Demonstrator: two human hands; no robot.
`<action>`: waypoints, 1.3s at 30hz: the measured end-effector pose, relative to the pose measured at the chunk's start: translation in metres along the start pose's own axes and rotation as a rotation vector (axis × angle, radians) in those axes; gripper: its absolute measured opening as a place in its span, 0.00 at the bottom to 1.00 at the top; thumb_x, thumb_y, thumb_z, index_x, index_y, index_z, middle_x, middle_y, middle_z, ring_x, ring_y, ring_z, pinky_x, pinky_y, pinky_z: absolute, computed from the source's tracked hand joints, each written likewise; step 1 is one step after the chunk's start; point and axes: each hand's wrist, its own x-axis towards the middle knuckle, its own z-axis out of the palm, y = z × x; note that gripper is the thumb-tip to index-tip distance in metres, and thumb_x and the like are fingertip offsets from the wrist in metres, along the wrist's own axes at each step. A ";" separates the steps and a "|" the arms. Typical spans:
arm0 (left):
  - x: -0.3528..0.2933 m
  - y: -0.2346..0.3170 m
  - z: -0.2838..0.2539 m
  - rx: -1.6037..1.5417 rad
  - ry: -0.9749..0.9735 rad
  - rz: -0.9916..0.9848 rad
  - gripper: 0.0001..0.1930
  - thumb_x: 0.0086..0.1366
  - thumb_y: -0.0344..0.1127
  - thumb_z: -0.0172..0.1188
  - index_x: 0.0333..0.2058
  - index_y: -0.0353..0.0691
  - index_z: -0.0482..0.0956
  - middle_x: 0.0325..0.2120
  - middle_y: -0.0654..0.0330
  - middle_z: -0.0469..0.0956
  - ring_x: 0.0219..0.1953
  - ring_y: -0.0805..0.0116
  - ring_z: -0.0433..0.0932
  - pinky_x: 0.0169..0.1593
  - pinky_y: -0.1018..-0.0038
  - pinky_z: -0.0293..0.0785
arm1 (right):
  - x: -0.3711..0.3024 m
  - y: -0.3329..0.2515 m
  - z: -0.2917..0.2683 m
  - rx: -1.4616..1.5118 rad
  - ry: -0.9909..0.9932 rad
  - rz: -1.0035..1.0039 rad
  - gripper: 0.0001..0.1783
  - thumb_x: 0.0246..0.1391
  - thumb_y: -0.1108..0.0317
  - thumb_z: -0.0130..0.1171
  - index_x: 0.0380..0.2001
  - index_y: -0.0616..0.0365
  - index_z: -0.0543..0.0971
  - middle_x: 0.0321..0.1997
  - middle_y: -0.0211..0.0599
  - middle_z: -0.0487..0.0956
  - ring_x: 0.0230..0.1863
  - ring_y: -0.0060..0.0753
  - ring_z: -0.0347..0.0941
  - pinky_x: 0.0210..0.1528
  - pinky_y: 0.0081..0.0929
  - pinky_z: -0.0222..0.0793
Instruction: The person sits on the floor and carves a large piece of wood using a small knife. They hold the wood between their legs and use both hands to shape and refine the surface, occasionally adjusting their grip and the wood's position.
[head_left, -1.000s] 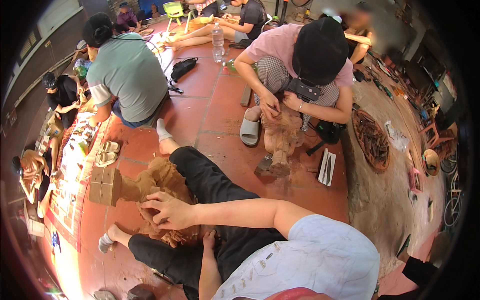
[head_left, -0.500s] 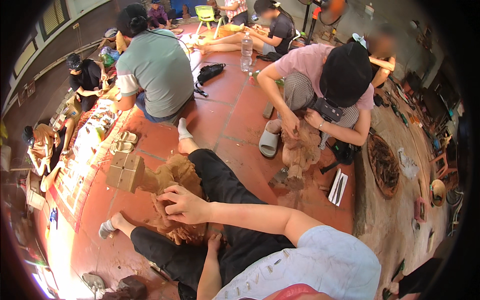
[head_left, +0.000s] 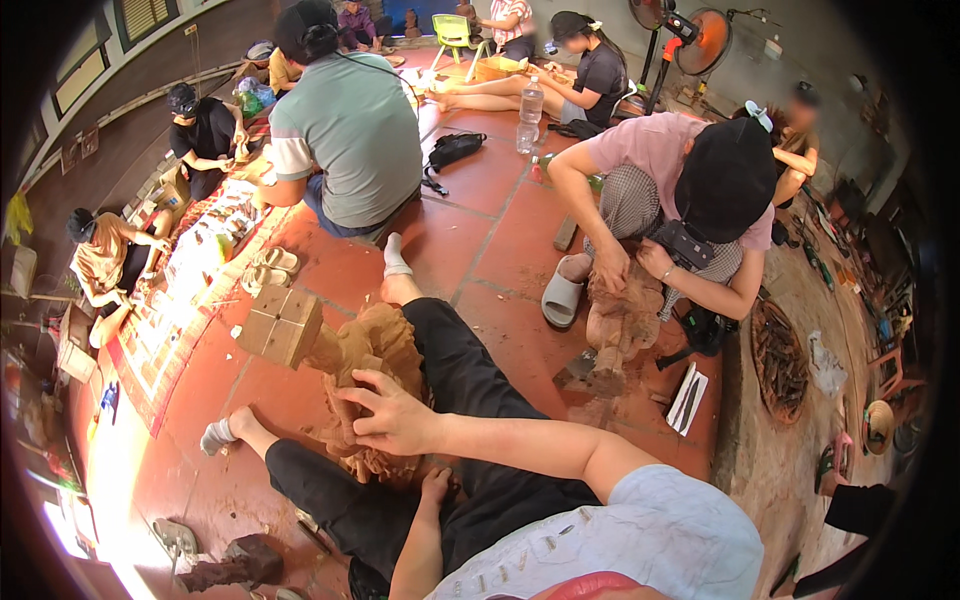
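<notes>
A reddish-brown wood carving [head_left: 385, 345] with curled, layered shapes lies on its side between my legs. Its square block base [head_left: 278, 328] points to the left. My right hand [head_left: 395, 418] is over the middle of the carving, fingers bent and drawn in around a thin brown edge; whether that is a separate piece or part of the wood I cannot make out. Low by the carving's near right end, my left hand [head_left: 437, 487] rests against it, its fingertips mostly hidden.
At the right, a person in a pink shirt [head_left: 640, 150] works on another wood carving [head_left: 622, 320]. A grey slipper [head_left: 563, 292], a clear bottle [head_left: 530, 115] and a basket of dark pieces [head_left: 778, 360] stand around. Dark wood chunks [head_left: 235, 562] lie near left. More people sit beyond.
The whole view has shifted, so the scene sits further right and slightly lower. My right hand stays over the carving with its fingers still bent; my left hand keeps its place.
</notes>
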 end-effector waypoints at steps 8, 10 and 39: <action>0.010 -0.008 -0.007 -0.043 -0.002 -0.014 0.06 0.65 0.31 0.55 0.34 0.35 0.71 0.21 0.55 0.73 0.20 0.63 0.73 0.25 0.67 0.72 | 0.001 0.004 0.002 0.022 0.010 0.024 0.09 0.41 0.72 0.67 0.23 0.53 0.74 0.54 0.35 0.72 0.60 0.54 0.61 0.58 0.47 0.63; 0.011 -0.007 -0.006 -0.046 -0.008 -0.017 0.06 0.65 0.31 0.55 0.35 0.35 0.71 0.21 0.55 0.74 0.20 0.63 0.73 0.26 0.67 0.72 | 0.003 -0.003 -0.001 -0.023 -0.003 -0.015 0.08 0.42 0.70 0.66 0.24 0.53 0.76 0.53 0.36 0.72 0.59 0.55 0.61 0.58 0.48 0.63; 0.005 0.000 -0.004 0.042 -0.011 0.055 0.08 0.64 0.33 0.54 0.35 0.34 0.74 0.23 0.53 0.77 0.22 0.62 0.75 0.29 0.67 0.75 | 0.009 0.008 -0.001 0.067 -0.010 0.049 0.10 0.40 0.70 0.69 0.23 0.53 0.74 0.54 0.37 0.71 0.58 0.54 0.60 0.58 0.46 0.62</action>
